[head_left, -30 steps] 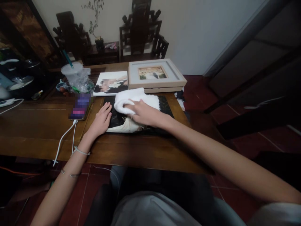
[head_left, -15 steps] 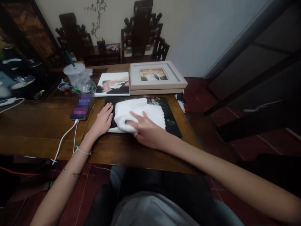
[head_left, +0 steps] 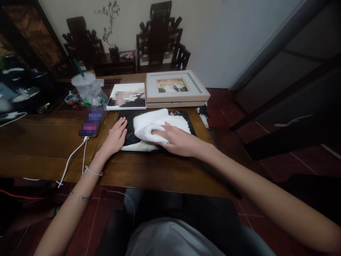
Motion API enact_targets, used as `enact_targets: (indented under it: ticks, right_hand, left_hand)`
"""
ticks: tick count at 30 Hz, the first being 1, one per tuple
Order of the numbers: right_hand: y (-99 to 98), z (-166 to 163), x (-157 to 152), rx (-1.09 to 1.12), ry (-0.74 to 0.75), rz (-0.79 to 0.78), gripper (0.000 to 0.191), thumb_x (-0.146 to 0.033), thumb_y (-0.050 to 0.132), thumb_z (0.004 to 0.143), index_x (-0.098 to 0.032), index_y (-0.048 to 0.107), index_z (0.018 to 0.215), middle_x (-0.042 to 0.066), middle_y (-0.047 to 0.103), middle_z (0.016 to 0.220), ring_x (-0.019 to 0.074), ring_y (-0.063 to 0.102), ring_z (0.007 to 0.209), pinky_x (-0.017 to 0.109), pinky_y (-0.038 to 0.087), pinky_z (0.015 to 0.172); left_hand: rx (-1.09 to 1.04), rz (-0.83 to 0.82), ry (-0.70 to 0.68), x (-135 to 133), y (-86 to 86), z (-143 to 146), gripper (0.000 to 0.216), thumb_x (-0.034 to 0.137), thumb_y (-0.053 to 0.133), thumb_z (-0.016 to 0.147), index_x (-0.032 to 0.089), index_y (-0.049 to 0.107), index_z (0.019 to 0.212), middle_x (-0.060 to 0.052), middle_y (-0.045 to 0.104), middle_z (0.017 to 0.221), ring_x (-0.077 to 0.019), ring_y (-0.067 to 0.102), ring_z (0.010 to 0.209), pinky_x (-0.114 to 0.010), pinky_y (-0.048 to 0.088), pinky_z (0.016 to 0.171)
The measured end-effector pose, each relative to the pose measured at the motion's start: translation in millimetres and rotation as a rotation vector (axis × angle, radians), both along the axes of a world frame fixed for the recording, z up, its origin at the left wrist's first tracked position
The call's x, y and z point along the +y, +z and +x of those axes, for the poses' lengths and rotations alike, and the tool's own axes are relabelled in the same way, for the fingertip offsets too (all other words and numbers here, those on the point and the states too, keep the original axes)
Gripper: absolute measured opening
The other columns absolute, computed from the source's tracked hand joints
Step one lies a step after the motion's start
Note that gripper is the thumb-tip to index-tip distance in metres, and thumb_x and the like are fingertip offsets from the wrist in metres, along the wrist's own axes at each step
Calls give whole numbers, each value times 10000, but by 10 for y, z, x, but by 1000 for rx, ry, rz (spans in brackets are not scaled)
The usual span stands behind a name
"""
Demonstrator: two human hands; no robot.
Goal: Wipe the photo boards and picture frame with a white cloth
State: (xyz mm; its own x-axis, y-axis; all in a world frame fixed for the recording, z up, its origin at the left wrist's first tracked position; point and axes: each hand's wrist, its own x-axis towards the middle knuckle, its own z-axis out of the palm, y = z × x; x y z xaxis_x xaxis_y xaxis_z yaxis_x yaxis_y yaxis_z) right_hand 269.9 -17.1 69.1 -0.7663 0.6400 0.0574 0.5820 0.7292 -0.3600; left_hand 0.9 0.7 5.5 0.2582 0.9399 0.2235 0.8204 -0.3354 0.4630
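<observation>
A dark photo panel (head_left: 130, 132) lies flat on the wooden table (head_left: 149, 170) in front of me, with a pale patch along its near edge. Bunched on top of it is a white cloth (head_left: 151, 119) with a fluffy surface, which hides much of the picture. My right hand (head_left: 178, 140) grips the near side of this cloth, its fingers partly sunk in the folds. At the panel's left edge rests my left hand (head_left: 117, 134), palm down with fingers stretched out and nothing in it.
Behind the panel lie a white-edged photo print (head_left: 126, 96) and a light-framed picture (head_left: 176, 87) on a box. To the left are a phone (head_left: 92, 122) on a white cable, a plastic cup (head_left: 84, 83) with a green straw, and a crumpled plastic bag (head_left: 94, 94). Dark chairs stand beyond.
My right hand has slid to the right with the cloth, folding it over and baring more of the panel's left part. My left hand has stayed in place.
</observation>
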Motion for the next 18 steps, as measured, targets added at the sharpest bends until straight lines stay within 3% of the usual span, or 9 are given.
enact_targets:
  ticks: [3, 7, 9, 12, 15, 18]
  right_hand:
    - [-28, -239, 147, -50, -99, 51, 498, -116, 397, 906, -151, 517, 1389, 169, 497, 1476, 350, 314, 1442, 649, 273, 1117]
    - [-45, -578, 168, -144, -130, 111, 548, -106, 462, 867, -136, 516, 1411, 184, 399, 1551, 433, 222, 1462, 769, 226, 1064]
    - [-59, -673, 98, -176, -48, 131, 558, -98, 493, 845, -147, 539, 1399, 166, 331, 1592, 457, 169, 1471, 796, 186, 1060]
    - [-78, -664, -72, -148, 152, 148, 533, -80, 519, 815, -170, 601, 1333, 119, 334, 1599, 423, 134, 1490, 759, 128, 1113]
    - [-66, -511, -256, -79, 302, 120, 517, -78, 519, 789, -177, 626, 1285, 91, 404, 1566, 363, 140, 1503, 710, 110, 1153]
    - [-19, -303, -385, -41, 359, 34, 511, -93, 508, 774, -173, 627, 1264, 120, 540, 1459, 294, 189, 1503, 661, 104, 1180]
  left_hand:
    - [-49, 10, 3, -10, 26, 16, 517, 323, 338, 986, 130, 461, 1450, -145, 370, 1581, -251, 302, 1487, -524, 240, 1207]
    - [-241, 133, 10, -28, 88, 27, 539, 425, 291, 1017, 164, 455, 1459, -115, 410, 1563, -224, 367, 1457, -468, 244, 1222]
    - [-348, 185, 58, -44, 120, 26, 564, 475, 248, 1028, 181, 456, 1461, -103, 444, 1544, -217, 395, 1441, -438, 276, 1214]
    - [-429, 211, 103, -75, 157, 27, 616, 532, 192, 1028, 185, 473, 1453, -97, 465, 1532, -217, 420, 1425, -398, 304, 1204]
    - [-450, 214, 89, -99, 169, 42, 670, 560, 155, 1024, 159, 497, 1436, -108, 481, 1518, -229, 427, 1420, -403, 293, 1211]
    - [-416, 201, 66, -108, 156, 69, 702, 573, 136, 1020, 138, 506, 1428, -120, 476, 1519, -232, 405, 1435, -416, 279, 1217]
